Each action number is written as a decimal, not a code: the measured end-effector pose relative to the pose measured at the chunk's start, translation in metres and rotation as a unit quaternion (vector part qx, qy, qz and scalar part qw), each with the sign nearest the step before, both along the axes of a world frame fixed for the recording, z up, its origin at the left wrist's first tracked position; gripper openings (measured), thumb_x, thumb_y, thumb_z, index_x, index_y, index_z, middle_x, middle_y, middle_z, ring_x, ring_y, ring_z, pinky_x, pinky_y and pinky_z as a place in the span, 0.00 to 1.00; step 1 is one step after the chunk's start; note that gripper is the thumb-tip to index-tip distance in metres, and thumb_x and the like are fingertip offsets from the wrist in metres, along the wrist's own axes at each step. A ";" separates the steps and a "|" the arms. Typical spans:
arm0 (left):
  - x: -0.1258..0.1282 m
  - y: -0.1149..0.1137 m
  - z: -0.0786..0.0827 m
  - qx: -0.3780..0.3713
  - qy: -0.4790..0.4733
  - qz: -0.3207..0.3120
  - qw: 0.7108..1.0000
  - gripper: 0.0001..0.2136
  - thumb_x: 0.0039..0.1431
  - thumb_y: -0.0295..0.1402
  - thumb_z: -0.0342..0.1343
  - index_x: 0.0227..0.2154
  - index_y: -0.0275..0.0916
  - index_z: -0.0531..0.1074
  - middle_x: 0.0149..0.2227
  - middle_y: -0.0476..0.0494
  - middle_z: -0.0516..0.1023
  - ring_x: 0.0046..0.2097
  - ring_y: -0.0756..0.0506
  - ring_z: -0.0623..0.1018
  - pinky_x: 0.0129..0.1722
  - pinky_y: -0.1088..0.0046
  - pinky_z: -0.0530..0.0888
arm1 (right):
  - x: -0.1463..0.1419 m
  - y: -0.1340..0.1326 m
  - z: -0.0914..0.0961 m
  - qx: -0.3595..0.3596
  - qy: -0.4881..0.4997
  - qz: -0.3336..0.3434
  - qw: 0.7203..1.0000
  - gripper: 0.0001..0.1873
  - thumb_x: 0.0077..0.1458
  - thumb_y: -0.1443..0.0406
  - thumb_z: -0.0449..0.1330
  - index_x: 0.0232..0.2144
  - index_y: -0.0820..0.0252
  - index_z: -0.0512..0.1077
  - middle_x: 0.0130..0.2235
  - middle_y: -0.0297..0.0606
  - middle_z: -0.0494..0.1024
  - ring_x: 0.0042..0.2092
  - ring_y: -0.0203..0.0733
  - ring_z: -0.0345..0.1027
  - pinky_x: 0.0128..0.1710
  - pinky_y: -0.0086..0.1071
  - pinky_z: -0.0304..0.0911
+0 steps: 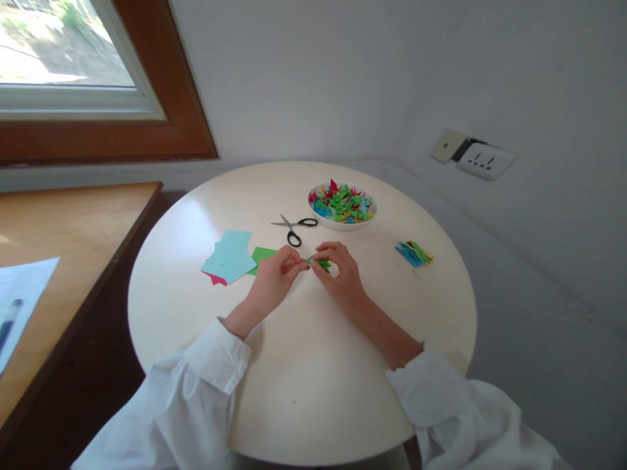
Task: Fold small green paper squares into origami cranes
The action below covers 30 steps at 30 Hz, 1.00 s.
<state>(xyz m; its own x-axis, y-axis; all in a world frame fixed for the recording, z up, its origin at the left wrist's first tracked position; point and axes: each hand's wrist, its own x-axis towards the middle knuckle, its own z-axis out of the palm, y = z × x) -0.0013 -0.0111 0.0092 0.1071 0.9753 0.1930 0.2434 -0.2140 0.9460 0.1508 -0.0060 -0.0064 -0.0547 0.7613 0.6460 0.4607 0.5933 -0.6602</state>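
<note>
Over the middle of the round table, a small strip of green paper [309, 260] is pinched between the fingertips of both hands. My left hand [274, 277] grips its left end with thumb and forefinger. On the other side, my right hand [345, 277] has its thumb and fingers closed on the paper, partly covering it. More green paper pieces [324, 266] show beneath the right fingers; whether they touch the held piece I cannot tell. Just beyond the hands lie scissors [292, 230] with black handles, blades spread. Left of my left hand is a green sheet [261, 254], partly under light blue sheets [229, 256].
A white bowl [345, 226] heaped with small folded coloured papers stands at the back of the white table [304, 378]. Coloured paper strips [415, 253] lie at the right. A wooden desk [98, 215] with a paper sheet [29, 281] and pen [8, 320] adjoins at left.
</note>
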 end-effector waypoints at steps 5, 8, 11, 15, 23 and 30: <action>0.000 -0.001 -0.001 0.013 0.021 0.005 1.000 0.07 0.47 0.35 0.57 0.24 0.40 0.65 0.23 0.50 0.74 0.29 0.47 0.75 0.29 0.74 0.68 | -0.001 0.000 0.000 0.006 -0.004 0.003 1.000 0.02 0.48 0.68 0.57 0.25 0.57 0.69 0.34 0.39 0.71 0.39 0.41 0.66 0.41 0.37 0.63; 0.000 -0.001 -0.001 0.027 0.041 0.002 0.999 0.06 0.49 0.35 0.55 0.24 0.40 0.65 0.23 0.50 0.74 0.28 0.48 0.74 0.28 0.75 0.67 | -0.002 0.000 0.000 0.007 -0.006 0.000 1.000 0.03 0.48 0.69 0.57 0.25 0.57 0.68 0.34 0.39 0.70 0.38 0.41 0.66 0.40 0.37 0.63; 0.000 -0.001 -0.002 0.045 0.063 -0.007 0.997 0.05 0.51 0.34 0.54 0.25 0.40 0.64 0.25 0.49 0.74 0.28 0.49 0.74 0.28 0.76 0.67 | -0.002 0.000 0.000 0.008 -0.010 -0.005 1.000 0.03 0.48 0.69 0.57 0.25 0.56 0.68 0.34 0.38 0.70 0.38 0.41 0.66 0.40 0.38 0.63; 0.000 -0.002 -0.002 0.051 0.068 -0.002 0.996 0.05 0.51 0.34 0.53 0.25 0.40 0.64 0.24 0.49 0.75 0.29 0.48 0.75 0.28 0.76 0.67 | -0.002 0.000 0.000 0.007 -0.012 -0.006 1.000 0.03 0.48 0.69 0.57 0.25 0.56 0.68 0.34 0.38 0.70 0.38 0.42 0.66 0.40 0.38 0.64; 0.001 -0.003 -0.001 0.060 0.067 0.015 0.996 0.04 0.50 0.32 0.53 0.25 0.40 0.64 0.23 0.51 0.73 0.26 0.50 0.73 0.26 0.77 0.66 | -0.004 0.000 0.000 -0.014 0.011 -0.001 1.000 0.02 0.48 0.68 0.58 0.25 0.56 0.69 0.34 0.38 0.70 0.38 0.40 0.66 0.40 0.37 0.65; 0.003 -0.004 -0.001 0.055 0.061 0.018 0.996 0.04 0.50 0.33 0.53 0.25 0.40 0.64 0.26 0.48 0.75 0.29 0.49 0.74 0.30 0.75 0.69 | -0.007 0.001 0.000 -0.051 0.045 0.021 0.997 0.02 0.48 0.69 0.57 0.25 0.58 0.69 0.33 0.38 0.70 0.37 0.39 0.67 0.37 0.33 0.65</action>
